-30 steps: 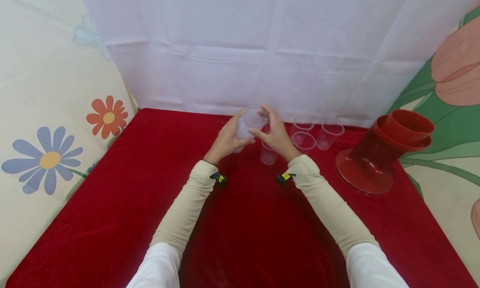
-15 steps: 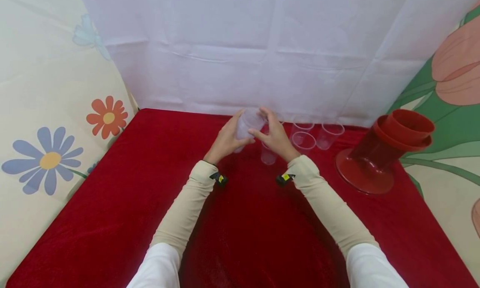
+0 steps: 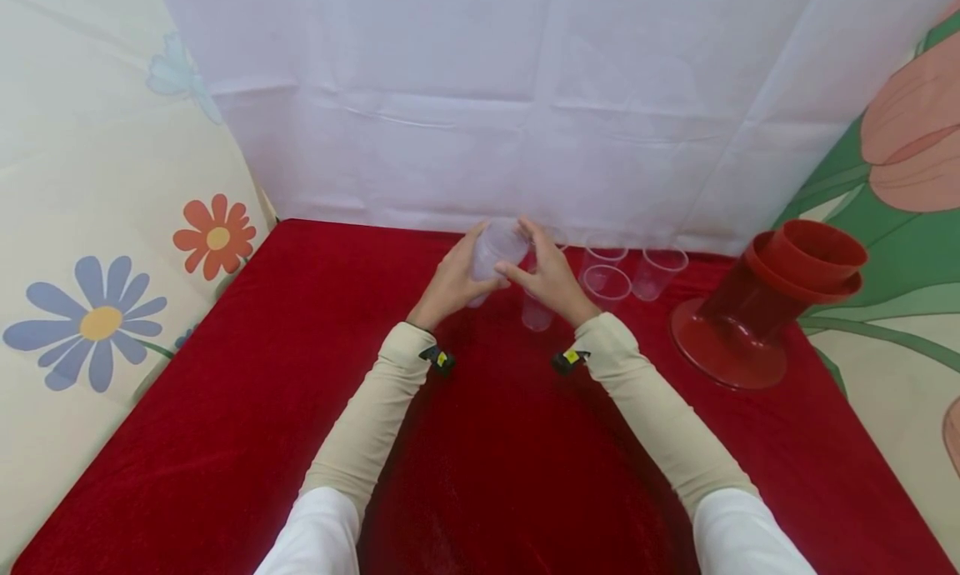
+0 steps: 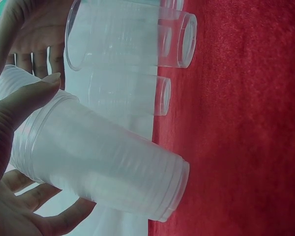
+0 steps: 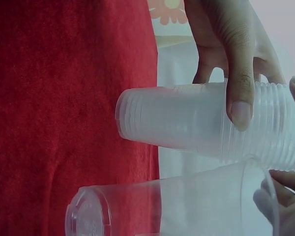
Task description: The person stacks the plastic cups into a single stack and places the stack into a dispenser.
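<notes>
A stack of nested clear plastic cups (image 3: 489,258) is held tilted over the back of the red table. My left hand (image 3: 444,285) grips its side, thumb (image 5: 240,101) across the stacked rims and fingers behind. At the top end, my right hand (image 3: 553,277) has its thumb and fingers curved around the uppermost rims. Just right of the stack, partly hidden by the right hand, a single clear cup (image 3: 537,315) stands upright; it looms close in the right wrist view.
Several more clear cups, among them a far-right cup (image 3: 660,273) and a nearer cup (image 3: 606,285), stand upright toward the back. At the right stands a red plastic piece with a round base (image 3: 731,350) and tilted tubes. White cloth (image 3: 450,100) hangs behind the red tablecloth (image 3: 480,458).
The right hand's fingers have come down slightly around the top of the stack. The left hand and the standing cups have stayed in place.
</notes>
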{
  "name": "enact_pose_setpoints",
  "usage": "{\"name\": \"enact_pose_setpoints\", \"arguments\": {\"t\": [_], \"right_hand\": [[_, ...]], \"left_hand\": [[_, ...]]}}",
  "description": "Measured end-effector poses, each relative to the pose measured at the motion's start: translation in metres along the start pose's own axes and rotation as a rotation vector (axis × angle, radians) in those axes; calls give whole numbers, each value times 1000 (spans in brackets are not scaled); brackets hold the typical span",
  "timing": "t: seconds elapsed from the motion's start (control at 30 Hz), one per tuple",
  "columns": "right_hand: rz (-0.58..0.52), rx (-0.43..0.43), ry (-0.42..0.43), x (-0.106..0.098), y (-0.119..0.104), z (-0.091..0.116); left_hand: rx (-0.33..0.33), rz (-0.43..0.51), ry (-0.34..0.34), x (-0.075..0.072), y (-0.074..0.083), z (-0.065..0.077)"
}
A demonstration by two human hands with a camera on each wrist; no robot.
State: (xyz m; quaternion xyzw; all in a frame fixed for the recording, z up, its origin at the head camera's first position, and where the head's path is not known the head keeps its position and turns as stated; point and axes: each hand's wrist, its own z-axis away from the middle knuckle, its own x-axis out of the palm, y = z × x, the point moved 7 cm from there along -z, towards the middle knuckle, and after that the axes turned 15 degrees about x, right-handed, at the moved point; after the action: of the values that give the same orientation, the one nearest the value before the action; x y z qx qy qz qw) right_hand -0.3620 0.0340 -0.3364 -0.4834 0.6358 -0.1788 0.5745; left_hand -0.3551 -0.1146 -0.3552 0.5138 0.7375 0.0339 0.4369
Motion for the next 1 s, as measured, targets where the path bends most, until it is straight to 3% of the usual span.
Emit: {"name": "enact_pose_setpoints", "arguments": {"t": [1.0], "right_hand": [[-137,-42,157,-14,7,20]], "left_hand": [[5,-7,1,3,0,-2]]}}
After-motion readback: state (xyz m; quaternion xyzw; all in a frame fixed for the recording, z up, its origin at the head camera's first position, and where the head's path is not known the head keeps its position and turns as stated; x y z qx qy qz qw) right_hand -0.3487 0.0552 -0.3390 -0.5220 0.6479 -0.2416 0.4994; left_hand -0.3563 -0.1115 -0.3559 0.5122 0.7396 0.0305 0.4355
